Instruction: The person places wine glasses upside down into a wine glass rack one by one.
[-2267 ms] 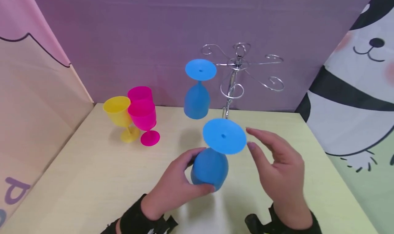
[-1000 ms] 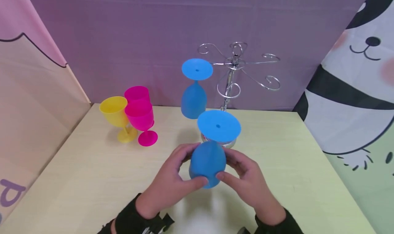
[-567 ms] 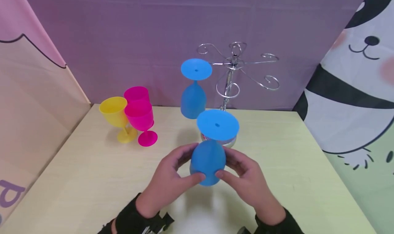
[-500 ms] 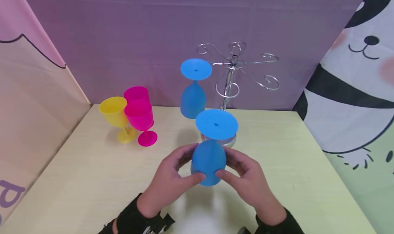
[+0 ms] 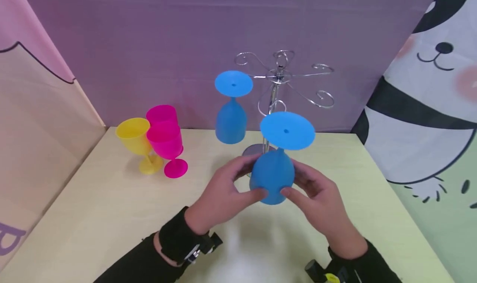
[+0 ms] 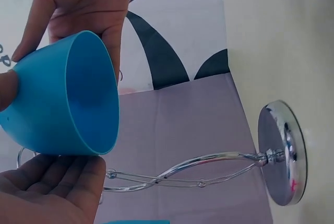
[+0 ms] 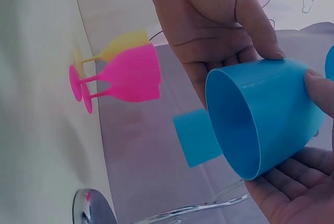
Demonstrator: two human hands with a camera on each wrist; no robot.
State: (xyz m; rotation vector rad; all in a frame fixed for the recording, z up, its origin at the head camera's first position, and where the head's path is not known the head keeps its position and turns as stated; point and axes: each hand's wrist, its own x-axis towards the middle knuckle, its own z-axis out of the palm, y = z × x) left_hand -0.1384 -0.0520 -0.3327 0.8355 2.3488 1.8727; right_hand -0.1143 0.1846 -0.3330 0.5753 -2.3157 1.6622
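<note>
Upside down, with its foot on top, a blue goblet (image 5: 273, 175) is held by its bowl between both hands above the table. My left hand (image 5: 225, 192) grips the bowl's left side, thumb in front and fingers behind. On the other side my right hand (image 5: 322, 200) holds it the same way. The bowl's open mouth faces the table, as both wrist views show. Just behind stands a silver goblet rack (image 5: 273, 94) with curled wire arms, partly hidden by the held goblet. A second blue goblet (image 5: 232, 119) hangs upside down on the rack's left arm.
On the left of the table (image 5: 149, 229) a yellow goblet (image 5: 134, 136) and two pink goblets (image 5: 165, 140) stand upright, close together. A purple backdrop (image 5: 149, 47) closes off the back, and a panda-print sheet (image 5: 428, 121) the right side.
The right hand has come from beside the foot to grip the bowl. Both hands have since carried the goblet up, forward and to the right, nearer the rack.
</note>
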